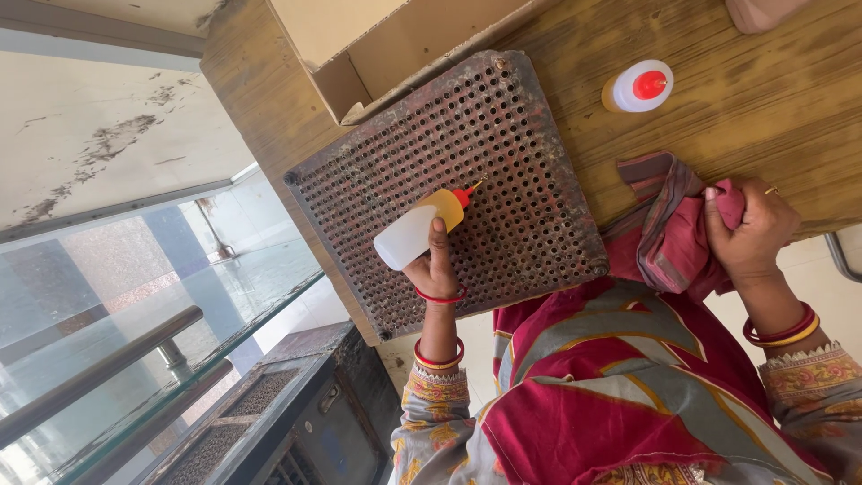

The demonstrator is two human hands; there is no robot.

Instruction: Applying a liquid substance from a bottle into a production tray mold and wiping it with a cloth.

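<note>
My left hand [434,269] is shut on a translucent squeeze bottle [415,230] with yellowish liquid and a red nozzle. The bottle lies tilted over a rusty perforated metal plate [503,162], its tip pointing toward the plate's middle. The plate rests on a wooden table [763,117] and overhangs the near edge. My right hand [752,235] grips a bunched dark red cloth [673,229] at the table's edge, to the right of the plate. Red and gold bangles sit on both wrists.
A second squeeze bottle with a red cap [639,86] stands on the table beyond the cloth. An open cardboard box [377,54] touches the plate's far corner. A glass panel with a metal handrail [99,373] runs at the left, and a dark metal cabinet [296,422] stands below.
</note>
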